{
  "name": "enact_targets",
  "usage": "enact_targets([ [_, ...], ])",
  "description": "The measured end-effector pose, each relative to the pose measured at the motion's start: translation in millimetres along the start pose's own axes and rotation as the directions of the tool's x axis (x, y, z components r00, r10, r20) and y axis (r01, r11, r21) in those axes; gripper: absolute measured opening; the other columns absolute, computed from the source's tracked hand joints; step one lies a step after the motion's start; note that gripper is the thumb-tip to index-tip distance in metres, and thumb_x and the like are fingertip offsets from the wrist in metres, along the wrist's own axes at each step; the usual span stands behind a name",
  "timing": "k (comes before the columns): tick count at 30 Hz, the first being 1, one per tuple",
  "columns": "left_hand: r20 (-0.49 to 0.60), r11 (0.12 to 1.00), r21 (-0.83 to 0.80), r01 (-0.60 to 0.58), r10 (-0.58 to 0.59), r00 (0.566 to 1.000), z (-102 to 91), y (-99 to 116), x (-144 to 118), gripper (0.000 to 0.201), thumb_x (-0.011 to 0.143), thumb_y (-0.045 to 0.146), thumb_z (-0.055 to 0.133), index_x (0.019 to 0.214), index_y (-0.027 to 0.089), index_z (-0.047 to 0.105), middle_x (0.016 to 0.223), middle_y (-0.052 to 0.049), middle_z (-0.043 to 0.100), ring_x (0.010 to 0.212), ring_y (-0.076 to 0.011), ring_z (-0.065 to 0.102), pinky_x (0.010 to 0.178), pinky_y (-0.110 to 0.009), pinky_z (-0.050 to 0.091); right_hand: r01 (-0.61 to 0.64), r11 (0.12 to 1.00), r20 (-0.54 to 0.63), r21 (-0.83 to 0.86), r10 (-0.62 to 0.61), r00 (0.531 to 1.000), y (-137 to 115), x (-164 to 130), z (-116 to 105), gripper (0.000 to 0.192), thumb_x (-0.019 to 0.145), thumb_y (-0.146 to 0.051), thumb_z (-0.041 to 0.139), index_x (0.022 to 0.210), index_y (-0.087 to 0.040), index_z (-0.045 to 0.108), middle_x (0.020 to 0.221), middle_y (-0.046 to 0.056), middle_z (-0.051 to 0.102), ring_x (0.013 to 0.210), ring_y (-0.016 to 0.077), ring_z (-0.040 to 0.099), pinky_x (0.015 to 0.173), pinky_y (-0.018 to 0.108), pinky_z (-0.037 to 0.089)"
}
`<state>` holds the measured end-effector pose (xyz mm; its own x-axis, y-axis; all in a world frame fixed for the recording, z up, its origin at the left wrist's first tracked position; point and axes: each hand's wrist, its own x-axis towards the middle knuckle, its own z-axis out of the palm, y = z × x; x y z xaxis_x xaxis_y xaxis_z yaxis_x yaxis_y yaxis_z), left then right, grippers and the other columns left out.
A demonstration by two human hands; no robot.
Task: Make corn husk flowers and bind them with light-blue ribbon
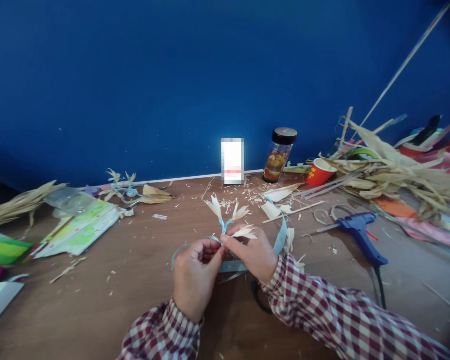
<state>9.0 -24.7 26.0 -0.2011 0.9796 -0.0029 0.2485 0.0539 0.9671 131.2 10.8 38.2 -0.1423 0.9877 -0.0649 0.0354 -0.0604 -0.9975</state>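
My left hand (195, 275) and my right hand (254, 255) meet at the middle of the table, fingertips pinched together. Between them stands a small corn-husk flower (214, 206), with pale fringed petals and stems wrapped in light blue. My right thumb and fingers close on its stem. A light blue strip (232, 266) runs from my left fingertips and loops around beneath the hands; its other end (281, 236) sticks up beyond my right hand. Exactly where the strip meets the stem is hidden by my fingers. Under my right wrist shows a black loop (261, 298), partly covered.
A blue glue gun (360, 232) with its cord lies at right. Behind are a red paper cup (321, 172), a black-lidded jar (280, 155) and piled corn husks (390, 172). Husk scraps litter the table (135, 295). More husk flowers (125, 187) and colourful packaging (82, 227) lie left.
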Motion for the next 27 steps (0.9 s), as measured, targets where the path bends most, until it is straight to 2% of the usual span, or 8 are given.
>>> enact_targets([
  [3, 0.035, 0.998, -0.026, 0.048, -0.047, 0.998, -1.5, -0.1, 2.0, 0.021, 0.067, 0.036, 0.064, 0.073, 0.016, 0.065, 0.067, -0.004, 0.069, 0.062, -0.0169, 0.063, 0.056, -0.024, 0.048, -0.012, 1.0, 0.007, -0.028, 0.012, 1.0, 1.1, 0.8, -0.3, 0.012, 0.067, -0.03, 0.063, 0.067, -0.019, 0.058, 0.059, 0.0, 0.059, 0.056, 0.0149, 0.057, 0.055, 0.028, 0.048],
  [8, 0.082, 0.997, 0.071, 0.042, -0.048, 0.995, -4.7, -3.1, 2.9, 0.022, 0.068, 0.037, 0.062, 0.07, 0.016, 0.067, 0.065, -0.003, 0.067, 0.06, -0.0156, 0.059, 0.055, -0.023, 0.044, 0.052, 0.989, -0.001, -0.135, -0.053, 0.999, 7.6, 2.0, -2.5, 0.015, 0.067, -0.031, 0.063, 0.068, -0.016, 0.061, 0.061, 0.002, 0.061, 0.058, 0.0156, 0.058, 0.057, 0.029, 0.048],
  [11, 0.153, 0.994, 0.027, 0.108, -0.111, 0.982, -2.9, -7.2, 3.3, 0.024, 0.069, 0.038, 0.06, 0.067, 0.015, 0.065, 0.058, -0.001, 0.062, 0.053, -0.0118, 0.052, 0.049, -0.021, 0.038, 0.018, 0.992, 0.041, -0.124, -0.013, 0.999, 13.0, 2.4, -3.7, 0.015, 0.069, -0.032, 0.062, 0.072, -0.017, 0.061, 0.06, 0.002, 0.062, 0.055, 0.0153, 0.057, 0.053, 0.028, 0.047],
  [15, 0.26, 0.962, -0.112, 0.251, -0.215, 0.941, -2.7, -5.6, 6.1, 0.026, 0.069, 0.039, 0.061, 0.061, 0.014, 0.06, 0.05, 0.002, 0.052, 0.046, -0.0076, 0.043, 0.044, -0.018, 0.031, -0.009, 0.999, 0.114, -0.037, 0.013, 0.993, 10.6, 2.1, -2.9, 0.012, 0.07, -0.029, 0.061, 0.071, -0.017, 0.058, 0.058, 0.001, 0.061, 0.053, 0.0137, 0.056, 0.051, 0.025, 0.044],
  [19, 0.404, 0.927, -0.161, 0.339, -0.251, 0.88, -16.9, 5.2, 14.4, 0.031, 0.066, 0.043, 0.062, 0.073, 0.013, 0.063, 0.059, -0.001, 0.057, 0.048, -0.0075, 0.044, 0.044, -0.019, 0.034, -0.041, 0.997, 0.173, 0.067, 0.029, 0.985, -0.4, 1.3, -3.2, 0.016, 0.073, -0.032, 0.058, 0.066, -0.016, 0.056, 0.054, -0.002, 0.055, 0.05, 0.0107, 0.05, 0.047, 0.022, 0.039],
  [23, 0.188, 0.888, -0.328, 0.322, -0.272, 0.944, -29.4, 8.1, 21.3, 0.044, 0.075, 0.053, 0.046, 0.084, 0.013, 0.063, 0.06, -0.001, 0.056, 0.046, -0.0082, 0.045, 0.043, -0.019, 0.036, -0.067, 0.995, 0.124, 0.067, 0.059, 0.991, -4.2, 2.1, -6.7, 0.02, 0.071, -0.035, 0.06, 0.064, -0.016, 0.056, 0.049, -0.005, 0.045, 0.045, 0.0078, 0.039, 0.043, 0.021, 0.027],
  [25, 0.057, 0.887, -0.397, 0.234, -0.231, 0.971, -27.5, 5.5, 20.9, 0.036, 0.073, 0.047, 0.053, 0.08, 0.014, 0.063, 0.056, 0.001, 0.055, 0.046, -0.0072, 0.045, 0.044, -0.018, 0.037, -0.083, 0.995, 0.099, 0.053, 0.078, 0.992, -2.6, 3.0, -8.2, 0.021, 0.069, -0.036, 0.061, 0.064, -0.016, 0.057, 0.049, -0.005, 0.044, 0.044, 0.0076, 0.037, 0.042, 0.021, 0.026],
  [27, 0.037, 0.894, -0.398, 0.205, -0.208, 0.977, -21.1, 2.8, 17.8, 0.027, 0.067, 0.038, 0.064, 0.081, 0.014, 0.063, 0.059, 0.001, 0.058, 0.051, -0.0077, 0.05, 0.049, -0.018, 0.041, -0.085, 0.994, 0.093, 0.066, 0.079, 0.993, -0.5, 3.8, -8.5, 0.021, 0.068, -0.036, 0.062, 0.066, -0.016, 0.057, 0.049, -0.005, 0.045, 0.044, 0.0077, 0.038, 0.043, 0.021, 0.028],
])
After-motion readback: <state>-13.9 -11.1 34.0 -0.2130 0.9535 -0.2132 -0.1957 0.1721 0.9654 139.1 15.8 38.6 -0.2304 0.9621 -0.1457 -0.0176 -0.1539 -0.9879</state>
